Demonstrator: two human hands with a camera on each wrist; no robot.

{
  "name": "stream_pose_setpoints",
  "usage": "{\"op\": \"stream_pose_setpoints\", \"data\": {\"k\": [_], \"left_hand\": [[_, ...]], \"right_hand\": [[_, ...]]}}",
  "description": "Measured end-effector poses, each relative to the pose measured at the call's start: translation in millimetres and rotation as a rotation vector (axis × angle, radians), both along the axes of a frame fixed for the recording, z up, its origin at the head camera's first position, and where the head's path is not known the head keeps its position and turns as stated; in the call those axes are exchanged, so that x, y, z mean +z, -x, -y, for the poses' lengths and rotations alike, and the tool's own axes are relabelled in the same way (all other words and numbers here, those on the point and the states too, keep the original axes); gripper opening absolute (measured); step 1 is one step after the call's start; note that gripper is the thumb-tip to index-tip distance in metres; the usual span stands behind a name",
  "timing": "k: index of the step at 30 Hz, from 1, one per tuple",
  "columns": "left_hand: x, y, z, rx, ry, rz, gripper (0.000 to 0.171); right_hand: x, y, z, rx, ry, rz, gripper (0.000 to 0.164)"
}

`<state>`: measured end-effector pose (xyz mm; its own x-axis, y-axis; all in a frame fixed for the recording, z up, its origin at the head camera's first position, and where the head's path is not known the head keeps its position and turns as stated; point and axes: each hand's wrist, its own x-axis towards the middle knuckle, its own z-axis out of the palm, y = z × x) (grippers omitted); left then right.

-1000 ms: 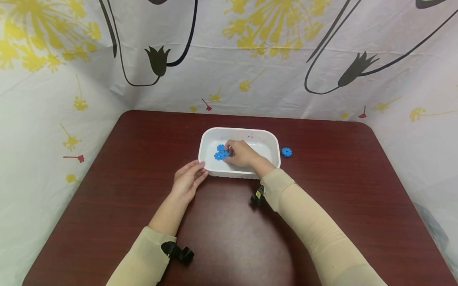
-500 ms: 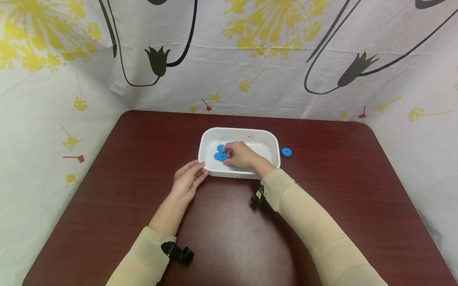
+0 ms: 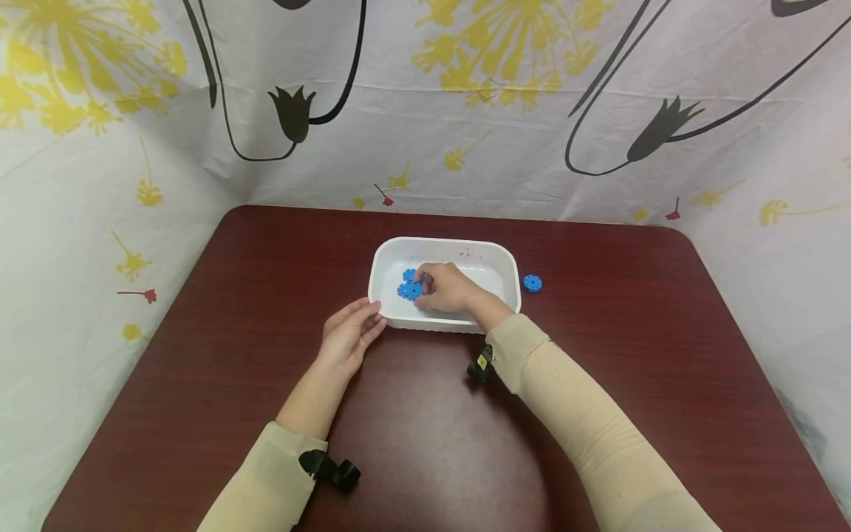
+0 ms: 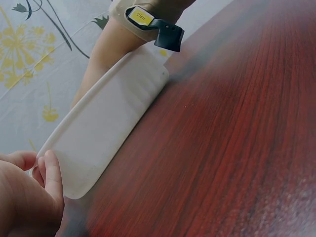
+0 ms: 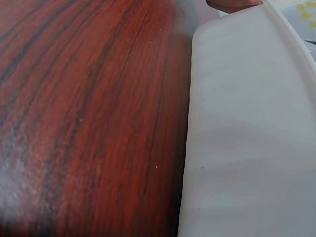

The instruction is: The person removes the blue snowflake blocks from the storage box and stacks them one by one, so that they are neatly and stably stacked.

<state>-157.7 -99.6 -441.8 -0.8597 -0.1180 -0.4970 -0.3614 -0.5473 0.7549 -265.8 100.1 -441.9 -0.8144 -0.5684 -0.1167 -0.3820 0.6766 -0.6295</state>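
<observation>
A white plastic tray [image 3: 439, 323] stands on the table, with several blue notched discs [image 3: 409, 274] close together in its left half. My left hand [image 3: 343, 336] holds the tray's near left corner, thumb over the rim and fingers against the outer wall. Reaching over the near side, my right hand [image 3: 448, 288] has its thumb and forefinger at the edge of a blue notched disc [image 3: 414, 289] inside. In the left wrist view the left hand [image 4: 32, 195] grips the corner of the tray wall [image 4: 108, 123]. The tray wall [image 5: 252, 128] hides the right fingers in the right wrist view.
One more blue notched disc [image 3: 532, 283] lies on the dark red-brown table [image 3: 618, 310], just right of the tray. A white cloth [image 3: 412, 96] with yellow and dark flower prints hangs behind and at both sides. Each wrist wears a black camera mount [image 3: 330, 470].
The blue discs by the right fingertips have shifted and turned slightly within the tray. My left hand and the tray stay where they were.
</observation>
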Motion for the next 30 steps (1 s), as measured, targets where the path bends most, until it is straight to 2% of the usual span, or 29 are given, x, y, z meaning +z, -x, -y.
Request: {"op": "stream_pose_setpoints", "data": {"k": [6, 16, 30], "left_hand": [[-1.0, -1.4, 0, 0.001, 0.003, -0.034, 0.018], [-1.0, 0.5, 0, -0.011, 0.0, -0.004, 0.024], [0.3, -0.1, 0, -0.001, -0.008, 0.002, 0.028]], "right_hand": [[3.4, -1.6, -2, -0.024, 0.004, -0.005, 0.037], [1.1, -0.8, -10, -0.051, 0.079, -0.038, 0.033], [16.6, -2.7, -29, -0.072, 0.089, -0.024, 0.035]]}}
